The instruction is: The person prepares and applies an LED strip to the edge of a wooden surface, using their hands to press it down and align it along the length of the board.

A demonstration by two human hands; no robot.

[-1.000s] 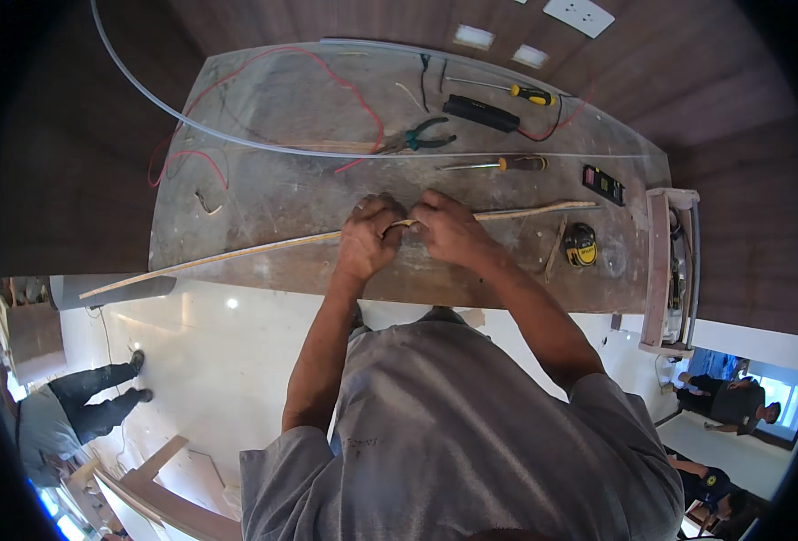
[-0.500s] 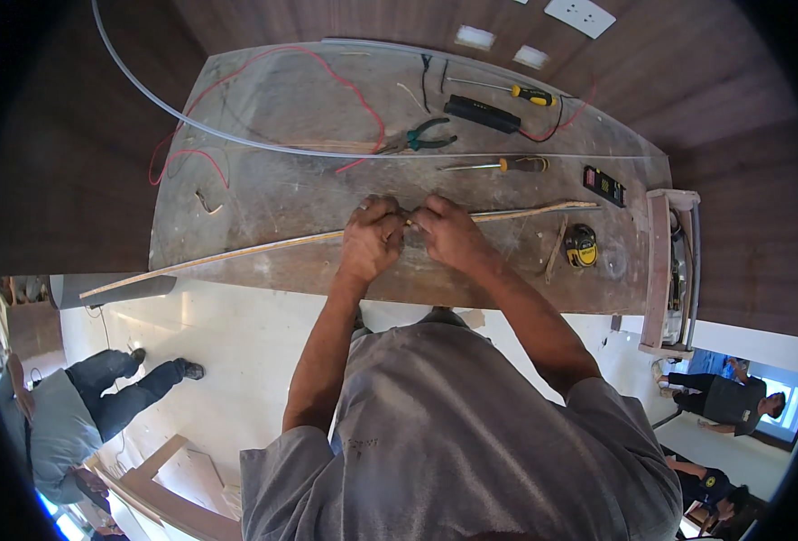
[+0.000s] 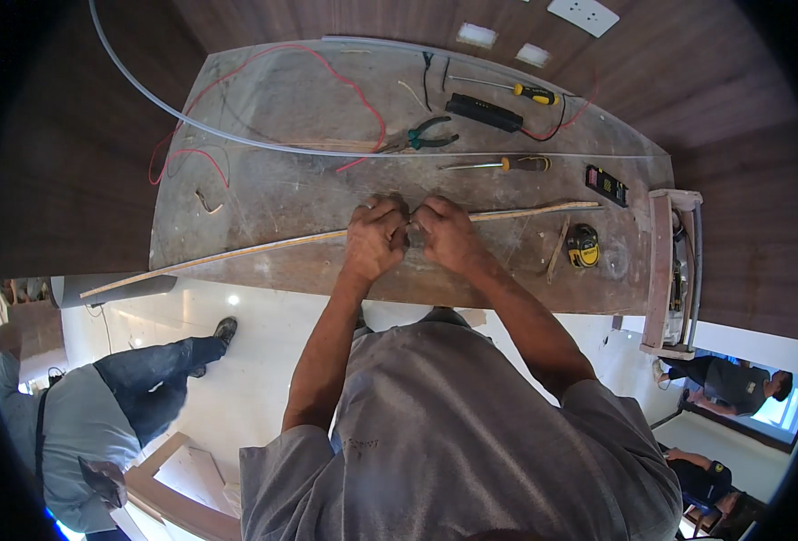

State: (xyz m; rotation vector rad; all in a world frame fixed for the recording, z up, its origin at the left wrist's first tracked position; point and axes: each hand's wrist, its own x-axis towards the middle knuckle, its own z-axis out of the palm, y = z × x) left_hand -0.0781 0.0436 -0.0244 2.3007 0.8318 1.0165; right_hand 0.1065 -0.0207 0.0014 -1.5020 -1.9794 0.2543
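Observation:
A long thin strip (image 3: 254, 250), pale with an orange-yellow line along it, lies across the front of the worktop (image 3: 299, 198). Its left end juts past the worktop's edge. My left hand (image 3: 377, 238) and my right hand (image 3: 449, 238) pinch it near its middle, fingertips almost meeting. Both hands are closed, and the fingers hide that part of the strip. Beyond my hands lies a screwdriver (image 3: 527, 163) with a dark and yellow handle. Farther off are green-handled pliers (image 3: 430, 135).
A tape measure (image 3: 583, 245) and a small black box (image 3: 606, 185) lie at the right, by a wooden tool tray (image 3: 659, 270). Farther back are a black power adapter (image 3: 484, 113), another screwdriver (image 3: 536, 94) and red wire (image 3: 340, 79). A clear tube (image 3: 236, 138) arcs across. A co-worker (image 3: 83, 433) stands left.
My hands stay at the same part of the strip, with a slight finger shift; a yellow bit between them is now hidden. The co-worker at left has moved, one leg reaching farther right.

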